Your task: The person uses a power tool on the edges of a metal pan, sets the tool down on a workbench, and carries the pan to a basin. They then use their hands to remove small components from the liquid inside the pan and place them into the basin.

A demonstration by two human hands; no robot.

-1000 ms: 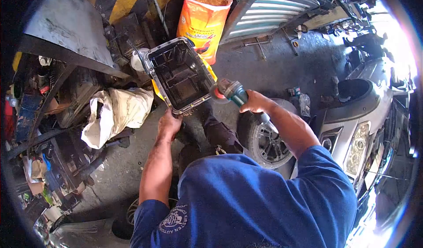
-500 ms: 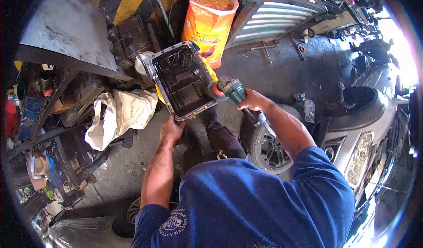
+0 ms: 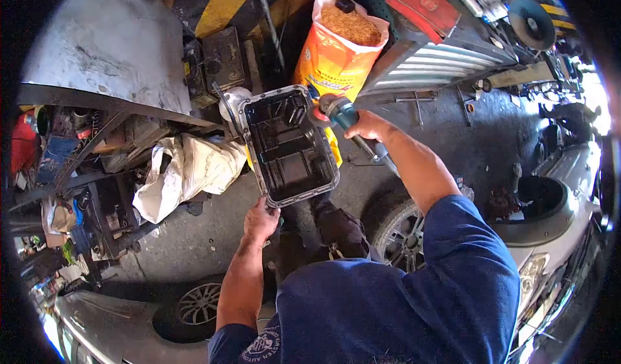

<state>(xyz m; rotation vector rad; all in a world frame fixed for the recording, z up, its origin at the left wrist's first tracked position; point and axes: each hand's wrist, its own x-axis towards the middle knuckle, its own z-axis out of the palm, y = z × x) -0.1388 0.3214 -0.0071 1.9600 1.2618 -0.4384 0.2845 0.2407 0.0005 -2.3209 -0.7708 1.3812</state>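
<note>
Behind the held oil pan (image 3: 289, 147), an orange sack (image 3: 336, 47) holds sawdust.

The oil pan (image 3: 289, 146) looks like cast metal: its rim is bare, dull grey, while the inside is black and faintly glossy, as if oily. The angle grinder (image 3: 338, 113) has a teal plastic body with a matt finish. The sack (image 3: 337, 47) behind is shiny orange plastic weave, filled with coarse, tan, fibrous material. The crumpled cloth (image 3: 187, 170) is off-white, soft and stained. The slanted sheet (image 3: 107, 53) is flat grey metal, scuffed and matt. The floor (image 3: 453, 137) is rough, dark concrete.
</note>
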